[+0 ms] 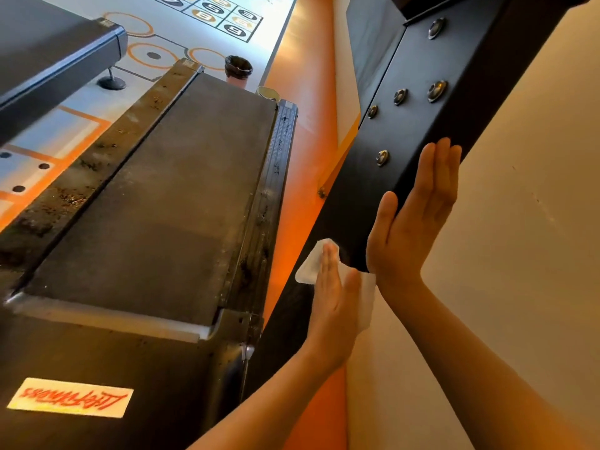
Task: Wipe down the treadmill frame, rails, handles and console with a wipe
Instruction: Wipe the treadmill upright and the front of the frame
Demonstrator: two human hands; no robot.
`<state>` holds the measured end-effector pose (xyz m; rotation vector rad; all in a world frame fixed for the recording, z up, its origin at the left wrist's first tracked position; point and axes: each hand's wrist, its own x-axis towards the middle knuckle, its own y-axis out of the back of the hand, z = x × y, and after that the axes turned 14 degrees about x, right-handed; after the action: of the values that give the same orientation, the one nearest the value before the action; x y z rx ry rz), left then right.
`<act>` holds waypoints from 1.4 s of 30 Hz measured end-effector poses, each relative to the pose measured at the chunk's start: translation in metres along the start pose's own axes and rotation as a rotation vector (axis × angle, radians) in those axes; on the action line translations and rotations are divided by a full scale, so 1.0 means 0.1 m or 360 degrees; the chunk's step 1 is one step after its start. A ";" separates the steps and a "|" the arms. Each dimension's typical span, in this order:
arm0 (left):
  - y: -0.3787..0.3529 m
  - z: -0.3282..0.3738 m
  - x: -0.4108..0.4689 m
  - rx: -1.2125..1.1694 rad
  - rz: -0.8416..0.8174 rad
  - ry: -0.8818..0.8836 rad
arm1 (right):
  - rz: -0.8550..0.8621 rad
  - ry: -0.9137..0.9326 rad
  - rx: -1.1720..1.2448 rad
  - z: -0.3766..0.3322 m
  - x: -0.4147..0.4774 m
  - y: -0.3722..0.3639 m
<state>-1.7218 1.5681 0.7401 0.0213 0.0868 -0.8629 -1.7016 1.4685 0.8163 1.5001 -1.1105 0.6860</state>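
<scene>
Both my forearms reach up from the bottom edge toward the black frame post [412,125] that slants up along the beige wall [519,254]. My left hand [334,300] lies flat on the white wipe [311,267], fingers straight and pressed together and thumb a little apart, holding the wipe against the lower part of the post; the wipe's edges stick out on both sides of that hand. My right hand [412,222] sits just above it, palm against the post's right edge, fingers straight and close together, thumb spread onto the front face. It holds nothing. Round metal bolts [436,90] dot the post higher up. To the left lies the dark treadmill belt [168,196], with its scuffed side rail [272,177] next to the orange floor strip [302,92]. A logo sticker [69,402] sits on the motor cover near me, and a lined bin [238,68] stands beyond the belt's far end.
</scene>
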 end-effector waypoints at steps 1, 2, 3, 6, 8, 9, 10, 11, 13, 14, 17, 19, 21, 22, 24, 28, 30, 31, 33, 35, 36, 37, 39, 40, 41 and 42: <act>0.00 0.00 -0.06 -0.0085 0.0005 0.0051 | -0.0050 -0.0019 -0.0015 -0.02 -0.01 0.02; -0.01 -0.03 -0.09 -0.0166 -0.0005 0.0117 | -0.0121 -0.0034 -0.0032 -0.03 -0.03 0.06; -0.01 -0.06 -0.12 -0.0218 -0.0015 0.0174 | -0.0210 -0.0033 -0.0054 -0.04 -0.06 0.12; -0.01 -0.17 -0.12 -0.0230 -0.0028 0.0226 | -0.0497 0.0140 -0.0168 -0.04 -0.18 0.31; 0.00 -0.25 -0.07 -0.0205 -0.0034 0.0231 | -0.0662 0.0345 -0.0245 -0.02 -0.23 0.38; 0.01 -0.26 -0.04 -0.0165 -0.0027 0.0229 | -0.0733 0.0435 -0.0271 0.00 -0.23 0.37; 0.01 -0.26 -0.02 -0.0128 -0.0014 0.0218 | -0.0794 0.0509 -0.0288 0.01 -0.21 0.34; 0.02 -0.26 0.03 -0.0114 0.0004 0.0212 | -0.0838 0.0576 -0.0308 0.02 -0.17 0.30; 0.05 -0.25 0.12 -0.0188 0.0019 0.0211 | -0.0858 0.0714 -0.0389 0.04 -0.11 0.22; 0.06 -0.29 0.18 -0.0196 0.0005 0.0224 | -0.0835 0.0773 -0.0432 0.05 -0.09 0.18; 0.08 -0.36 0.35 -0.0189 -0.0040 0.0310 | -0.0738 0.0829 -0.0450 0.07 -0.08 0.10; 0.08 -0.45 0.49 -0.0352 -0.0056 0.0382 | -0.0688 0.0814 -0.0421 0.08 -0.10 0.08; 0.10 -0.47 0.64 -0.0317 -0.0035 0.0355 | -0.0718 0.0786 -0.0375 0.10 -0.12 0.09; 0.13 -0.46 0.74 -0.0290 -0.0020 0.0328 | -0.0748 0.0770 -0.0350 0.11 -0.12 0.09; 0.18 -0.48 1.00 -0.0221 0.0008 0.0338 | -0.0693 0.0785 -0.0360 0.10 -0.11 0.07; 0.26 -0.48 1.36 -0.0102 -0.0017 0.0425 | -0.0608 0.0814 -0.0406 0.09 -0.13 0.06; 0.28 -0.50 1.42 -0.0069 -0.0036 0.0374 | -0.0595 0.0803 -0.0402 0.09 -0.14 0.06; 0.28 -0.51 1.42 -0.0076 -0.0034 0.0324 | -0.0593 0.0799 -0.0405 0.09 -0.14 0.07; 0.29 -0.52 1.42 -0.0016 -0.0032 0.0312 | -0.0597 0.0799 -0.0410 0.09 -0.13 0.07; 0.28 -0.54 1.40 0.0015 -0.0048 0.0373 | -0.0599 0.0806 -0.0408 0.09 -0.13 0.07; 0.28 -0.52 1.36 0.0021 -0.0068 0.0365 | -0.0603 0.0803 -0.0410 0.09 -0.13 0.08; 0.28 -0.51 1.31 0.0023 -0.0089 0.0346 | -0.0610 0.0799 -0.0414 0.09 -0.13 0.08; 0.24 -0.55 1.12 0.0000 -0.0108 0.0312 | -0.0628 0.0794 -0.0417 0.09 -0.13 0.09; 0.22 -0.56 0.98 -0.0061 -0.0120 0.0318 | -0.0637 0.0795 -0.0420 0.08 -0.13 0.09; 0.23 -0.54 0.84 -0.0136 -0.0147 0.0378 | -0.0641 0.0799 -0.0427 0.07 -0.13 0.10; 0.21 -0.56 0.72 -0.0184 -0.0155 0.0467 | -0.0642 0.0802 -0.0434 0.07 -0.13 0.10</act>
<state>-1.6631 1.5307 0.6782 0.0353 0.4157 -0.9465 -1.7166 1.4659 0.8074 1.1769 -0.4747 0.5588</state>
